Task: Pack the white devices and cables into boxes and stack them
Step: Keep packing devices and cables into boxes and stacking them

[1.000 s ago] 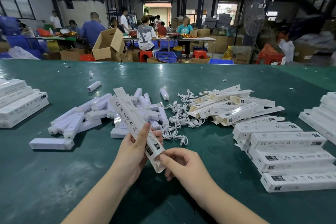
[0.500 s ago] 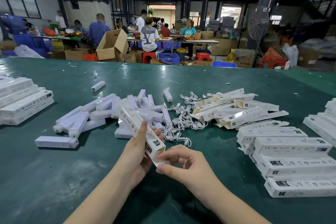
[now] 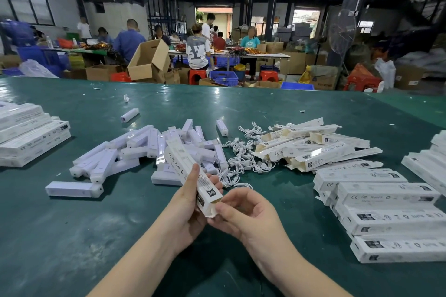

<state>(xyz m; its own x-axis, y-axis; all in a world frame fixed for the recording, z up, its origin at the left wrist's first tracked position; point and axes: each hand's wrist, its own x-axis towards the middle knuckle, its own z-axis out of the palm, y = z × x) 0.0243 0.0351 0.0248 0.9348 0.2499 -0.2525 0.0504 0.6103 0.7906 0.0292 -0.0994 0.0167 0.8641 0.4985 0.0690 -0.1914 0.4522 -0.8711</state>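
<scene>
We see a long white box (image 3: pixel 190 171) tilted up above the table, its near end open. White devices (image 3: pixel 135 152) lie heaped left of centre, coiled white cables (image 3: pixel 243 159) beside them, unfilled boxes (image 3: pixel 311 144) further right, and packed boxes (image 3: pixel 386 212) stacked at right.

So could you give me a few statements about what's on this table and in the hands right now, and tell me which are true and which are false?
1. The left hand holds a long white box. True.
2. The right hand rests flat on the table. False: its fingertips are at the box's open near end.
3. White cables lie in a tangle in the middle of the table. True.
4. The table is red. False: it is dark green.
5. Loose white devices lie left of the cables. True.
</scene>
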